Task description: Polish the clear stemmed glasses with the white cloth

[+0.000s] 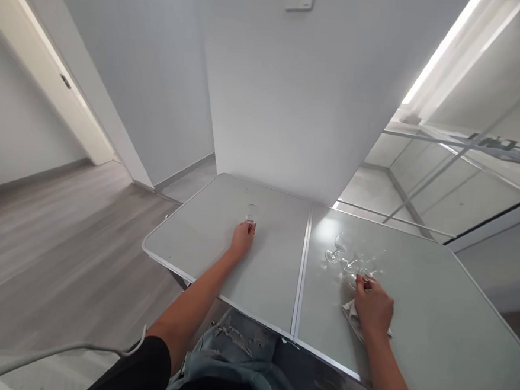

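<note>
Left hand point(242, 239): arm extended forward over the left panel of the table point(203, 238), palm down. The fingers are drawn narrow and close on the lower part of the small glass point(251, 213). The small glass stands upright on the left panel, toward the far edge, well apart from the other glassware. Right hand point(373, 307): positioned on the right panel, near the centre seam point(303, 263). The palm rests on a white cloth point(352, 315), which lies flat on the table surface and projects from under the hand on its left side. The fingers are curled, tips at the foot of the nearest of the stemmed glasses point(341, 253); it cannot be told whether they grip it. The stemmed glasses are clear and grouped just beyond the right hand, on the sunlit part of the panel. A pale cable point(53, 350) runs across the lower left, above the wooden floor point(60, 252).
</note>
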A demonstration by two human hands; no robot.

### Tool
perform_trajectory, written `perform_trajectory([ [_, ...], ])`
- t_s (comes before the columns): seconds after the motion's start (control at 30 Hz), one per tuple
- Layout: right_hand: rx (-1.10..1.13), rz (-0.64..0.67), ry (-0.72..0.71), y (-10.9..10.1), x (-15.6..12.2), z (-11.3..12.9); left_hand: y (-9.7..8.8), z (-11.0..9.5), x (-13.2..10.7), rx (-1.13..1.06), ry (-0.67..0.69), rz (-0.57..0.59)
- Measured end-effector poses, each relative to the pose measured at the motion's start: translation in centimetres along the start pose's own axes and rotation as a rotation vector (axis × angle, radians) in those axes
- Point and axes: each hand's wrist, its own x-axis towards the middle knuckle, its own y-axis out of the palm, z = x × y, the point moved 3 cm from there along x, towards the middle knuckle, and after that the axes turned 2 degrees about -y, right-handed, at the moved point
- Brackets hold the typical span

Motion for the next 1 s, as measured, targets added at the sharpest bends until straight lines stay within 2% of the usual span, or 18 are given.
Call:
perform_trajectory([
  [0.17, -0.002, -0.119, -0.071, -0.9, -0.9, 1.0, -2.6, 1.9, 1.3, 0.036, -0.045, -0.071],
  [0.27, 0.057, -0.195, -0.1, -1.4, -1.5, 3.3, -3.0, 2.5, 1.4, 0.056, -0.066, -0.073],
  [0.33, 0.15, -0.181, -0.143, -1.2, -1.8, 6.5, -2.9, 2.9, 1.3, 0.072, -0.075, -0.073],
  [0.4, 0.286, -0.099, -0.218, -0.2, -2.1, 11.1, -2.8, 3.1, 1.2, 0.089, -0.083, -0.074],
  [0.5, 0.511, 0.105, -0.303, 2.7, -2.6, 19.0, -2.7, 3.5, 1.2, 0.12, -0.095, -0.072],
  [0.57, 0.572, 0.175, -0.348, 4.9, -2.9, 23.7, -2.7, 3.7, 1.3, 0.141, -0.105, -0.075],
  [0.67, 0.56, 0.22, -0.396, 7.7, -3.4, 28.7, -2.8, 4.0, 1.6, 0.169, -0.121, -0.085],
  [0.8, 0.481, 0.294, -0.394, 10.1, -4.0, 32.1, -2.7, 4.2, 1.8, 0.194, -0.129, -0.083],
  [1.0, 0.346, 0.354, -0.391, 12.2, -4.7, 33.8, -2.4, 4.5, 2.0, 0.234, -0.147, -0.08],
])
